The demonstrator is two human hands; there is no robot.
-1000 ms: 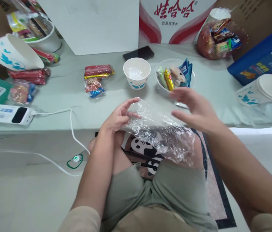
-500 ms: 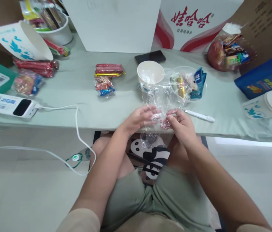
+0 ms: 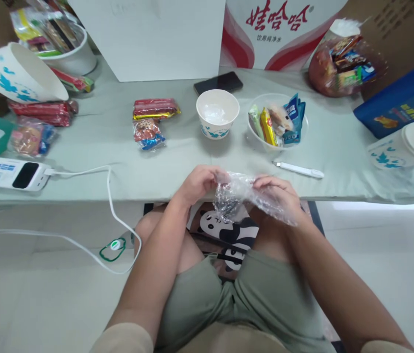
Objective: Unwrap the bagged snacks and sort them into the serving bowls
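Note:
A crumpled clear plastic bag (image 3: pixel 234 193) stretches between my hands at the table's front edge. My left hand (image 3: pixel 201 184) is closed, pinching the bag's left side. On the other side, my right hand (image 3: pixel 278 189) has its fingers closed on the bag, and loose film hangs over that palm. Just beyond my hands stands a white paper bowl (image 3: pixel 217 115) with blue leaf prints. To its right, a clear plastic bowl (image 3: pixel 254 139) holds several wrapped snacks. A white utility knife (image 3: pixel 298 169) lies near my right hand.
Red-wrapped sausages (image 3: pixel 155 108) and a small snack pack (image 3: pixel 148 134) lie left of centre. A phone (image 3: pixel 218 83) rests before the white cartons (image 3: pixel 283 37). At left, a white cable (image 3: pixel 109 181) runs from a power bank (image 3: pixel 12 172) over the edge. Stacked paper bowls (image 3: pixel 405 149) lie right.
The plastic film has come down off the paper bowl and snack bowl and is gathered between my hands. My left hand has closed on it. The camera view has shifted slightly.

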